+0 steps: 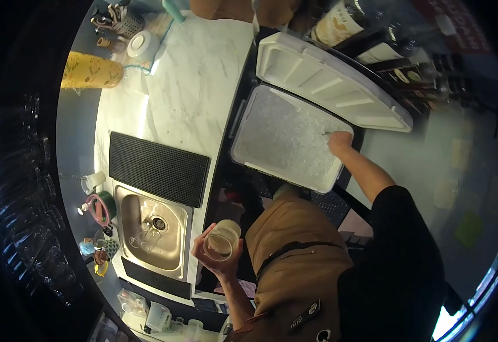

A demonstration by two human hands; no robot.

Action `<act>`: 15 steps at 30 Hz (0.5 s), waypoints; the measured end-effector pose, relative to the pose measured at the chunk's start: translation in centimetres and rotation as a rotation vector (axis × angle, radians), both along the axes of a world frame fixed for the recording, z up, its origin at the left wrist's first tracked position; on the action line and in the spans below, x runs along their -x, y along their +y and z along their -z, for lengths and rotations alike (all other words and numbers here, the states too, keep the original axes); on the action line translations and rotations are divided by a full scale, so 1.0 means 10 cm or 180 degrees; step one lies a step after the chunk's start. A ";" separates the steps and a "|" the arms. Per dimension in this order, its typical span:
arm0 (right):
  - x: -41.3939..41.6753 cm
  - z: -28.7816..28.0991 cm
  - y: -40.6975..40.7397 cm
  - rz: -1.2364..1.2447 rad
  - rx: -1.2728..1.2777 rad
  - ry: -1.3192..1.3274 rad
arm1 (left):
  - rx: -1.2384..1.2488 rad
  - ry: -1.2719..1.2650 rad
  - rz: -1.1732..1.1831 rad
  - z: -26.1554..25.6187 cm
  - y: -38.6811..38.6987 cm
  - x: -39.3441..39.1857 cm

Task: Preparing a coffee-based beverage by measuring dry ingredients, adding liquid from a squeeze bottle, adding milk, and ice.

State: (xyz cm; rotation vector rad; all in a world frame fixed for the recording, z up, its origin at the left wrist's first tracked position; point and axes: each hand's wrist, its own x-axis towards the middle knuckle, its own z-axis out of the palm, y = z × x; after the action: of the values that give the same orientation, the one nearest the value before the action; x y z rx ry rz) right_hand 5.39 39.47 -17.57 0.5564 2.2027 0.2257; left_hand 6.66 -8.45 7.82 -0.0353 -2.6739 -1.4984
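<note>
My left hand (220, 256) holds a clear drinking cup (219, 246) beside the sink; its contents cannot be made out, and a pale round shape shows right behind its rim. My right hand (340, 143) is closed at the right end of a white cooler box (241, 156) full of crushed or small-cube ice (287, 132). A bit of something pale or metallic, perhaps a scoop, shows at its fingers, mostly hidden by the hand and ice. The cooler's white lid (326, 81) stands open, tilted back behind the box.
A marble-patterned counter (189, 85) bears a black rubber bar mat (159, 166). Clear glasses lie in the steel sink (133, 205). A yellow patterned cylinder (93, 70) and a white bowl (143, 44) stand at the far left. Bottles (339, 25) stand behind the lid.
</note>
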 end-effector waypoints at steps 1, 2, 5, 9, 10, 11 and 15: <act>0.01 0.17 -0.09 -0.0003 0.0221 0.0087 | -0.0048 -0.0078 0.0046 0.00 0.02 -0.01; 0.01 0.33 -0.14 -0.0001 0.0444 0.0171 | -0.0096 -0.0157 0.0096 0.01 0.04 -0.02; 0.28 0.29 -0.66 -0.0330 0.0934 0.0420 | -0.0145 -0.0277 0.0076 0.04 -0.03 -0.14; 0.41 0.59 -1.15 -0.0056 0.1445 0.0681 | -0.0371 -0.0501 -0.0047 0.09 -0.04 -0.18; 0.46 0.64 -1.27 0.0132 0.1528 0.0507 | -0.0347 -0.0516 -0.0046 0.10 -0.04 -0.18; 0.49 0.66 -1.33 0.0324 0.1606 0.0334 | -0.0328 -0.0532 -0.0082 0.12 -0.04 -0.16; 0.37 0.91 -1.34 0.0285 0.1932 0.0583 | -0.0031 -0.0411 0.0034 0.17 -0.09 -0.07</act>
State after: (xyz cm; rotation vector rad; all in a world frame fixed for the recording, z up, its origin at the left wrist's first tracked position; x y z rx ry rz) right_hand 1.72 26.12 -26.72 0.3385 2.2591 -0.5463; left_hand 7.40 -9.31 6.13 0.0495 -2.7694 -1.5686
